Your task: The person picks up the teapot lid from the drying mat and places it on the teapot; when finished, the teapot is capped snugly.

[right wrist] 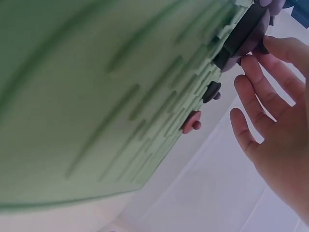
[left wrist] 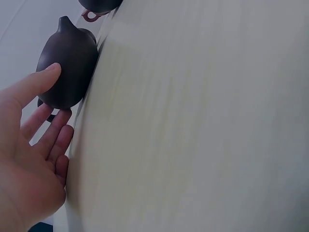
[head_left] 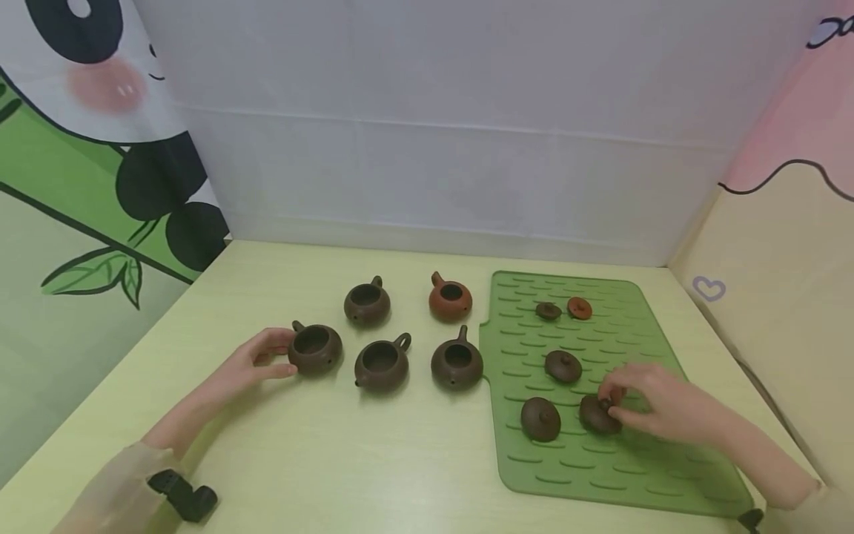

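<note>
My left hand (head_left: pixel 250 365) holds the leftmost dark brown teapot (head_left: pixel 328 361), which has no lid on it. In the left wrist view its thumb lies on the body of this teapot (left wrist: pixel 72 60), with the fingers by the handle. Over on the green mat (head_left: pixel 534 475), my right hand (head_left: pixel 660 404) pinches the knob of a dark brown teapot lid (head_left: pixel 594 417) between thumb and fingertips. This lid is close to the mat; whether it touches cannot be told. Beside it lie a second dark lid (head_left: pixel 539 423) and a third (head_left: pixel 560 367).
Lidless dark teapots stand mid-table: one at the back (head_left: pixel 367 315), one in front (head_left: pixel 383 377), one by the mat (head_left: pixel 457 377). A reddish teapot (head_left: pixel 450 308) stands behind. A small dark lid (head_left: pixel 548 311) and a reddish lid (head_left: pixel 580 308) lie on the mat's far part.
</note>
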`<state>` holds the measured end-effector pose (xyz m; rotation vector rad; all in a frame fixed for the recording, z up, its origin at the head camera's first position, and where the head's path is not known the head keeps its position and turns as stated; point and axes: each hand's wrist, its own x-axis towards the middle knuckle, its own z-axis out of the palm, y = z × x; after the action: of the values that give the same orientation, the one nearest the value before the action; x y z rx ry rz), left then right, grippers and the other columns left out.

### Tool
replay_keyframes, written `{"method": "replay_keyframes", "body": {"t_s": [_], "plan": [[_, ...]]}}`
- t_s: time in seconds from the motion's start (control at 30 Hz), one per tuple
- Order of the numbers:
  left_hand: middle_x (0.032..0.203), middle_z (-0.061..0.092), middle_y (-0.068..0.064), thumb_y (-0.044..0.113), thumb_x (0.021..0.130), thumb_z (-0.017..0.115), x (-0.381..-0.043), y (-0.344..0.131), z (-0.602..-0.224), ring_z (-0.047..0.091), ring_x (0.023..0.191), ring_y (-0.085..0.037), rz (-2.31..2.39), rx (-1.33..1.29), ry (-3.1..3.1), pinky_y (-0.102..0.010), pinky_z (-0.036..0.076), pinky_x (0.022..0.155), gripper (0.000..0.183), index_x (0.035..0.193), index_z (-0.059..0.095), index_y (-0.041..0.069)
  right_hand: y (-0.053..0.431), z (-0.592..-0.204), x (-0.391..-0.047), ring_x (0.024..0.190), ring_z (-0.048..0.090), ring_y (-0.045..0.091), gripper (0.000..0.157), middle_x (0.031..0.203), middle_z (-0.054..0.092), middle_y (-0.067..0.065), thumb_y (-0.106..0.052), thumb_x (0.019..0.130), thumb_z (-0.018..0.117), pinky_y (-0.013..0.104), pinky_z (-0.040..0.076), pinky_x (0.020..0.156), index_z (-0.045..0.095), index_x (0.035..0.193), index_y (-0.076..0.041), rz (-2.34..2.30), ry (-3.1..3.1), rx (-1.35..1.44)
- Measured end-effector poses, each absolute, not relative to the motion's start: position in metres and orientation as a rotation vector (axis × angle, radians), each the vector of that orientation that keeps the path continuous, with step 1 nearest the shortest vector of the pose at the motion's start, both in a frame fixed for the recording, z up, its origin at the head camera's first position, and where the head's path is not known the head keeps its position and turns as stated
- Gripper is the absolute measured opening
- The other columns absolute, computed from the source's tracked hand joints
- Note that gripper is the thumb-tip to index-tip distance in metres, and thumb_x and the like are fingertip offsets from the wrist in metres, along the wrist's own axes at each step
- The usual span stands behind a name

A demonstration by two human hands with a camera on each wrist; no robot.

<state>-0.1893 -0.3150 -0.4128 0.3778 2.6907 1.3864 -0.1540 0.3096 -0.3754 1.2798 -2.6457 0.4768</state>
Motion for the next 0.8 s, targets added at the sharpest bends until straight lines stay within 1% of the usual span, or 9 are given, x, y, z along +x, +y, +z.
{"method": "replay_keyframes", "body": {"t_s": [0.13, 0.23, 0.3, 0.37, 0.47, 0.63, 0.7, 0.73, 0.8], "plan": [[0.137, 0.056, -0.017, 0.025, 0.091, 0.072, -0.190, -0.316, -0.412, 0.050, 0.108, 0.014, 1.383, 0.345, 2.680, -0.011, 0.040, 0.096, 0.056, 0.138, 0.048, 0.007, 0.305, -0.361, -0.160, 0.079, 0.055, -0.007, 0.030, 0.085, 0.064, -0.021, -0.011, 0.074, 0.081, 0.024, 0.053, 0.069, 0.066, 0.092, -0.030, 0.435, -2.678, 1.271], [0.138, 0.056, -0.018, 0.024, 0.091, 0.072, -0.190, -0.316, -0.413, 0.050, 0.108, 0.015, 1.388, 0.340, 2.673, -0.011, 0.040, 0.096, 0.056, 0.138, 0.048, 0.007, 0.300, -0.350, -0.167, 0.079, 0.055, -0.007, 0.031, 0.085, 0.062, -0.025, -0.011, 0.075, 0.081, 0.025, 0.052, 0.070, 0.065, 0.091, -0.032, 0.383, -2.680, 1.270], [0.137, 0.056, -0.020, 0.023, 0.091, 0.072, -0.190, -0.316, -0.413, 0.050, 0.108, 0.015, 1.395, 0.347, 2.673, -0.010, 0.039, 0.096, 0.056, 0.138, 0.048, 0.004, 0.297, -0.342, -0.171, 0.079, 0.055, -0.007, 0.030, 0.085, 0.060, -0.027, -0.013, 0.076, 0.080, 0.026, 0.051, 0.071, 0.065, 0.091, -0.033, 0.342, -2.684, 1.259], [0.137, 0.055, -0.022, 0.021, 0.091, 0.072, -0.190, -0.316, -0.413, 0.050, 0.107, 0.015, 1.405, 0.357, 2.670, -0.011, 0.039, 0.096, 0.057, 0.138, 0.047, 0.002, 0.292, -0.334, -0.177, 0.079, 0.055, -0.007, 0.029, 0.084, 0.059, -0.028, -0.014, 0.076, 0.080, 0.025, 0.051, 0.071, 0.065, 0.090, -0.033, 0.322, -2.692, 1.247], [0.137, 0.056, -0.022, 0.021, 0.091, 0.072, -0.191, -0.315, -0.414, 0.050, 0.106, 0.015, 1.419, 0.350, 2.663, -0.010, 0.038, 0.096, 0.056, 0.138, 0.047, 0.003, 0.285, -0.322, -0.185, 0.079, 0.054, -0.008, 0.028, 0.083, 0.057, -0.029, -0.014, 0.078, 0.079, 0.028, 0.050, 0.074, 0.065, 0.091, -0.034, 0.286, -2.687, 1.239], [0.137, 0.056, -0.020, 0.020, 0.091, 0.072, -0.191, -0.316, -0.417, 0.051, 0.107, 0.013, 1.442, 0.349, 2.649, -0.010, 0.038, 0.097, 0.056, 0.138, 0.048, 0.003, 0.268, -0.303, -0.201, 0.076, 0.053, -0.008, 0.025, 0.079, 0.056, -0.025, -0.011, 0.078, 0.078, 0.029, 0.049, 0.073, 0.066, 0.090, -0.030, 0.255, -2.614, 1.292], [0.137, 0.056, -0.020, 0.020, 0.090, 0.072, -0.191, -0.317, -0.418, 0.051, 0.107, 0.013, 1.451, 0.351, 2.649, -0.010, 0.038, 0.097, 0.056, 0.138, 0.048, 0.004, 0.258, -0.296, -0.207, 0.073, 0.051, -0.007, 0.022, 0.077, 0.057, -0.023, -0.011, 0.079, 0.076, 0.029, 0.047, 0.072, 0.067, 0.089, -0.028, 0.244, -2.594, 1.309], [0.136, 0.056, -0.020, 0.019, 0.090, 0.072, -0.191, -0.317, -0.419, 0.051, 0.107, 0.013, 1.451, 0.355, 2.652, -0.010, 0.039, 0.096, 0.056, 0.138, 0.048, 0.004, 0.253, -0.293, -0.210, 0.072, 0.049, -0.006, 0.020, 0.076, 0.057, -0.022, -0.012, 0.080, 0.076, 0.030, 0.044, 0.074, 0.067, 0.089, -0.028, 0.239, -2.598, 1.309], [0.136, 0.056, -0.020, 0.019, 0.090, 0.072, -0.190, -0.317, -0.418, 0.052, 0.107, 0.013, 1.457, 0.355, 2.654, -0.010, 0.039, 0.096, 0.056, 0.138, 0.048, 0.004, 0.242, -0.286, -0.217, 0.071, 0.048, -0.004, 0.017, 0.076, 0.058, -0.021, -0.012, 0.082, 0.074, 0.032, 0.043, 0.079, 0.068, 0.090, -0.026, 0.252, -2.615, 1.312]]}}
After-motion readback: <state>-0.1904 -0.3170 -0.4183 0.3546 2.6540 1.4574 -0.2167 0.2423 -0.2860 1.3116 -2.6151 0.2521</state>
